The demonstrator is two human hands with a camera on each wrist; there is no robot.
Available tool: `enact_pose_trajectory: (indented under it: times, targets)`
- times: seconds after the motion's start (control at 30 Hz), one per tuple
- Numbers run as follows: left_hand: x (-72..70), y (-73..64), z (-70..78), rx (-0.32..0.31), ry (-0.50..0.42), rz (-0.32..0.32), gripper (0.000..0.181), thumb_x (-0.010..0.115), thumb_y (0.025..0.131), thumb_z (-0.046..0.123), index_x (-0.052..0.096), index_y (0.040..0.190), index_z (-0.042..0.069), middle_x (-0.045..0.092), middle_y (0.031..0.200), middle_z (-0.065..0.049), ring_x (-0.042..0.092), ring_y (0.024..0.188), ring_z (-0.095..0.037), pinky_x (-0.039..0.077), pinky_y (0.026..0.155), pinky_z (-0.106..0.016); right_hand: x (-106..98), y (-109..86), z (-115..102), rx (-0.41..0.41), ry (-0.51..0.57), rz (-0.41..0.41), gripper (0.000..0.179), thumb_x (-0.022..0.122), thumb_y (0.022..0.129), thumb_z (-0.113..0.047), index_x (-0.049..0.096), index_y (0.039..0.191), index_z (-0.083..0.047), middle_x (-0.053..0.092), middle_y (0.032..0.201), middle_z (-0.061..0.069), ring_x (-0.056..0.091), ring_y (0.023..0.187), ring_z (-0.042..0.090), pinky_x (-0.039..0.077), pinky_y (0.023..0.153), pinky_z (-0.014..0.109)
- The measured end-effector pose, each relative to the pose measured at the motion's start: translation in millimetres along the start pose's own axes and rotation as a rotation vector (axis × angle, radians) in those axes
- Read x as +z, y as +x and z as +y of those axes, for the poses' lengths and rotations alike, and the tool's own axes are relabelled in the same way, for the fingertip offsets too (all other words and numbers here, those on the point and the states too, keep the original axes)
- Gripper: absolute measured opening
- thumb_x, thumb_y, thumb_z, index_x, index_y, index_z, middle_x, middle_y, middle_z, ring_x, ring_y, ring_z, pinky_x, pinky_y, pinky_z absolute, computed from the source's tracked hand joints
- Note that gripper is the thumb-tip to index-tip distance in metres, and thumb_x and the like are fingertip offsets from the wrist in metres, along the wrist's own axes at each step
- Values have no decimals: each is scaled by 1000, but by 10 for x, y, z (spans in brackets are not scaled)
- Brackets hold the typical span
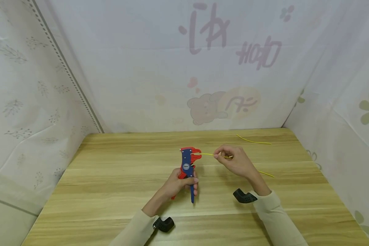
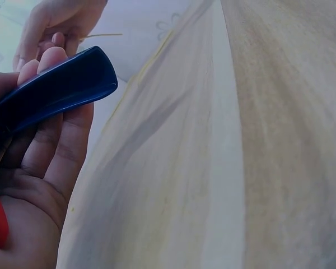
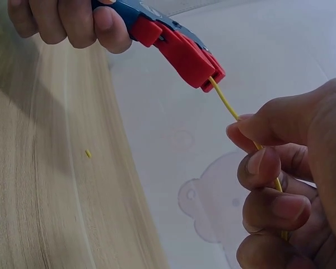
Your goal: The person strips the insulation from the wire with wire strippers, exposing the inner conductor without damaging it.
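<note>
Left hand [image 1: 178, 183] grips the pliers [image 1: 187, 160]; at their three o'clock, the right hand [image 1: 236, 161] pinches a yellow wire [image 1: 207, 154] running into them. A hard squeeze with the wire crooked could nick it.

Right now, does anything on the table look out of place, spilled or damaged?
In the right wrist view, a tiny yellow scrap lies loose on the table, oddly short compared with the yellow wire in the right hand; perhaps a trimming. Nothing looks spilled or damaged.
</note>
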State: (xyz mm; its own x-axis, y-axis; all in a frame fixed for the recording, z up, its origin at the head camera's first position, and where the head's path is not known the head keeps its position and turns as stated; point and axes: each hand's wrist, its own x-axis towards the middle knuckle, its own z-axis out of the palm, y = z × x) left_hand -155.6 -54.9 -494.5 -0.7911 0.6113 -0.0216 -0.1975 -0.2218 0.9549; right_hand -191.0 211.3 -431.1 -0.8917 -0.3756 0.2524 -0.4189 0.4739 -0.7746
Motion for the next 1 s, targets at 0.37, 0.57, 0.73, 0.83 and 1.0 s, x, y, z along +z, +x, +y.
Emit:
enact_pose_trajectory:
  times: [0.37,0.57,0.73,0.83,1.0]
  targets:
    - [32,-2,-29,6,25,4,7,61,99,3,56,100,-2,70,75,0,73,65,-14,63,67,-29,14,-3,-18,-21,1,-4,4,71,97,-16,74,99,-16,58,63,-3,42,49,2,31,44,19]
    - [42,-8,-33,3,37,16,5,61,98,3,57,97,5,68,72,2,72,62,-12,62,65,-28,19,-1,-20,-25,2,-7,3,72,97,-17,74,98,-18,59,64,-3,44,50,3,32,44,20]
    - [45,-5,-41,15,41,9,6,59,98,2,55,95,5,66,71,2,69,59,-11,61,62,-27,27,2,-11,-25,-12,-8,4,72,97,-17,74,98,-19,61,64,2,46,51,3,33,44,20]
    - [48,-6,-42,9,51,14,6,57,98,1,54,95,5,65,69,1,67,57,-11,61,59,-27,28,1,-15,-26,-13,-11,3,71,97,-18,74,98,-19,62,65,6,45,50,3,32,44,20]
    - [70,-16,-30,0,75,55,6,53,97,-3,51,95,3,63,65,2,64,52,-11,59,56,-27,33,-5,-20,-29,-10,-19,4,71,98,-20,74,98,-19,61,64,3,43,49,2,30,44,19]
